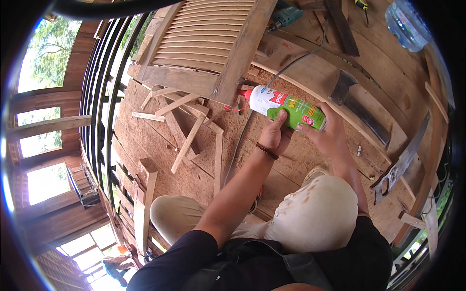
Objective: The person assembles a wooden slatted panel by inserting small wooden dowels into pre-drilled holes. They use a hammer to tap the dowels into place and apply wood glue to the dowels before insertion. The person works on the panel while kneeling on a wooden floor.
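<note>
A glue bottle [291, 109], white with a red and green label and a red nozzle, lies tilted in front of me between both hands. Its nozzle points left, toward the lower corner of a slatted wooden shutter panel [239, 53]. My left hand [275, 133] grips the underside of the bottle near its middle, the thumb across the label. Around the base end curls my right hand [326, 133]. A bead bracelet [267, 150] circles my left wrist.
Wood offcuts [188, 143] are strewn on the sawdust-covered floor at left. A black cable [291, 63] runs past the panel. An axe [364, 116] and a handsaw [405, 160] lie at right. Farther off are a power drill [285, 18] and a clear plastic bottle [410, 26].
</note>
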Demonstrator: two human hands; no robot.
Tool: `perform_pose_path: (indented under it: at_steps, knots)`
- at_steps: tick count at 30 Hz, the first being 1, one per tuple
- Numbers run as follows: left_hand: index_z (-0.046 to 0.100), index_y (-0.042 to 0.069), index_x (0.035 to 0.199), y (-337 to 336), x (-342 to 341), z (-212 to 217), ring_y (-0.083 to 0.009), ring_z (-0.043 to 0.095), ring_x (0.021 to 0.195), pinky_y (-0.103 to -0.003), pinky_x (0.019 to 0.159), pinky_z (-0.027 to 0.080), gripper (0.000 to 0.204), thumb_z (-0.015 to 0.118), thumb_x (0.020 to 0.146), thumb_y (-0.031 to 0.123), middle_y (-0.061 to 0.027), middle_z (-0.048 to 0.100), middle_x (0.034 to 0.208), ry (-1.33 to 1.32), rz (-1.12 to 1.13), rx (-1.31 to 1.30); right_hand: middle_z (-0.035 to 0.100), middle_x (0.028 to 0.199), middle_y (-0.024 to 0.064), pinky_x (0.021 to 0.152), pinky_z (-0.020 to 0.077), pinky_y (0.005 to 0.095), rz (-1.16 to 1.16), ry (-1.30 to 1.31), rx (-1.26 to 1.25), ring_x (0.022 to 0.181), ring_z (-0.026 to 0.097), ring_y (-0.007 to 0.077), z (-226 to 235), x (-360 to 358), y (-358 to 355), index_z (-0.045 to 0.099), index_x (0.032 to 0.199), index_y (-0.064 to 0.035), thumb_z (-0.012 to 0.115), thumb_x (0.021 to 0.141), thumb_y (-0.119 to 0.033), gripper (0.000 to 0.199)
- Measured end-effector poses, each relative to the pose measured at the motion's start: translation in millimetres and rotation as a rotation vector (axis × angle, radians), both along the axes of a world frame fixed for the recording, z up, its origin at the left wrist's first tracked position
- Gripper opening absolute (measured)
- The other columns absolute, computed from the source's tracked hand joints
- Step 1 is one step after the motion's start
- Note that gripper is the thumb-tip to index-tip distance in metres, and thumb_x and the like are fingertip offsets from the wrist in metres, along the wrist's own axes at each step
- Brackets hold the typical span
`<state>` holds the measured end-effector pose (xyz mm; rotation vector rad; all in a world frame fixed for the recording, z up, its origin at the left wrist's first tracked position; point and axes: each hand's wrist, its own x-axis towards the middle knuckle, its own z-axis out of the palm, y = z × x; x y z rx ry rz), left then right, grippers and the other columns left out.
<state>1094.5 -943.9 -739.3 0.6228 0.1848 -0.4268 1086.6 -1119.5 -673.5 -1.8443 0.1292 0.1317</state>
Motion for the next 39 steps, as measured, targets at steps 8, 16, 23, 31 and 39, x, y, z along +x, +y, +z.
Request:
perform_pose_path:
  at_steps: [8, 16, 23, 31, 39]
  knots:
    - [0.049, 0.012, 0.139, 5.1, 4.8, -7.1, -0.0233, 0.058, 0.126, -0.044, 0.107, 0.048, 0.042, 0.061, 0.102, 0.028, -0.006, 0.061, 0.134, -0.006, -0.011, 0.069, 0.072, 0.087, 0.0149, 0.073, 0.0545, 0.0362, -0.023, 0.001, 0.055, 0.08, 0.071, 0.0225, -12.3, 0.9, 2.0, 0.064, 0.108, 0.0023, 0.088, 0.071, -0.022, 0.05]
    - [0.048, 0.009, 0.139, 10.0, 2.4, 2.5, -0.0236, 0.059, 0.124, -0.042, 0.105, 0.05, 0.039, 0.059, 0.104, 0.022, -0.0063, 0.06, 0.134, 0.083, -0.052, 0.25, 0.069, 0.089, 0.0124, 0.074, 0.0518, 0.034, -0.051, 0.018, 0.189, 0.081, 0.065, 0.0189, -50.8, -8.2, 0.1, 0.064, 0.105, 0.0002, 0.088, 0.071, -0.024, 0.049]
    - [0.047, 0.006, 0.139, 12.2, -2.1, 10.0, -0.0242, 0.059, 0.124, -0.044, 0.106, 0.05, 0.041, 0.06, 0.103, 0.02, -0.0086, 0.059, 0.135, 0.102, -0.071, 0.282, 0.068, 0.09, 0.0101, 0.074, 0.0516, 0.0335, -0.072, 0.09, 0.181, 0.082, 0.065, 0.0164, -48.3, -18.9, 2.5, 0.063, 0.107, -0.001, 0.088, 0.071, -0.026, 0.05]
    - [0.047, 0.005, 0.139, 11.9, -6.3, 8.3, -0.026, 0.059, 0.124, -0.043, 0.105, 0.051, 0.04, 0.058, 0.104, 0.019, -0.0113, 0.059, 0.135, 0.092, -0.078, 0.307, 0.07, 0.088, 0.0101, 0.072, 0.0526, 0.0315, -0.071, 0.103, 0.221, 0.081, 0.066, 0.0158, -51.9, -22.2, 1.3, 0.063, 0.106, -0.0013, 0.089, 0.07, -0.023, 0.049]
    - [0.046, 0.006, 0.14, 22.2, -5.8, -7.0, -0.0268, 0.058, 0.125, -0.044, 0.106, 0.049, 0.04, 0.057, 0.104, 0.018, -0.0115, 0.057, 0.137, 0.072, -0.112, 0.379, 0.067, 0.096, 0.0058, 0.078, 0.0524, 0.0281, -0.061, 0.139, 0.345, 0.089, 0.062, 0.0104, -81.6, -29.5, 9.4, 0.061, 0.112, -0.0011, 0.089, 0.073, -0.013, 0.05]
